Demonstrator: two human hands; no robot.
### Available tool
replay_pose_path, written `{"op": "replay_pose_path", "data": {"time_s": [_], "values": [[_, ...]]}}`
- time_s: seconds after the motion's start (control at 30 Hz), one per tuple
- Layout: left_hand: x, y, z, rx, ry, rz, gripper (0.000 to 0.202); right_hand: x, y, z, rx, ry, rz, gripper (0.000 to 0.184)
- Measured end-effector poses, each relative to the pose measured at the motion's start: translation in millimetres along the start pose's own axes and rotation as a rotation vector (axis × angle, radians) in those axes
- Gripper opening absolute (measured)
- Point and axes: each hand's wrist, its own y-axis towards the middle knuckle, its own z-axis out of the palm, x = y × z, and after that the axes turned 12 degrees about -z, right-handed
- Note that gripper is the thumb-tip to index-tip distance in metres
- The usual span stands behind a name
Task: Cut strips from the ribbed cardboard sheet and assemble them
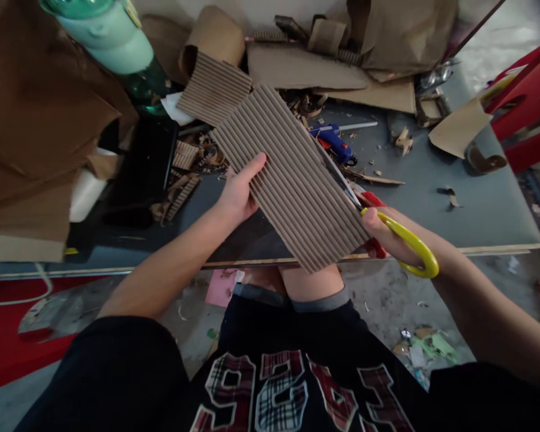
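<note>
The left arm reaches forward and inward, its hand point(240, 195) pinching the card's point(292, 180) left edge, thumb on top. The right forearm slants in from the lower right, its hand point(387, 231) wrapped around the scissors point(363, 210) (yellow handle outward). The card lies slantwise between both hands, over the table's point(486, 210) front edge, the blades along its right side. A glue gun point(337, 145) lies beyond the blades.

Craft workspace: glue gun point(338, 146), scraps point(183, 197)
</note>
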Motion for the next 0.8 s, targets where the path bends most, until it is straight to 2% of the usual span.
{"op": "replay_pose_path", "data": {"time_s": [0.1, 0.17, 0.3, 0.37, 0.47, 0.6, 0.73, 0.8], "values": [[10, -5, 0.1, 0.006, -0.038, -0.003, 0.02, 17, 5, -8, -0.011, -0.076, 0.105, 0.095], [11, -6, -1.1, -0.012, -0.058, -0.018, 0.017, 25, 8, -10, -0.023, -0.041, 0.158, 0.093], [9, -6, -1.2, -0.017, -0.094, -0.012, 0.008, 30, 10, -11, -0.029, 0.024, 0.176, 0.092], [10, -7, 0.1, -0.032, -0.091, -0.009, 0.005, 29, 12, -12, 0.005, -0.002, 0.195, 0.091], [11, -8, 1.5, -0.058, -0.047, -0.008, 0.001, 23, 19, -11, 0.065, -0.171, 0.259, 0.086], [13, -6, -2.5, -0.045, 0.03, 0.043, 0.005, 10, 30, -7, 0.046, -0.394, 0.249, 0.084], [14, 3, -11.3, -0.019, 0.079, 0.089, 0.015, 3, 32, 2, -0.014, -0.373, 0.264, 0.085], [15, 6, -13.7, -0.019, 0.081, 0.073, 0.017, 2, 28, 5, -0.035, -0.257, 0.301, 0.084]]}}
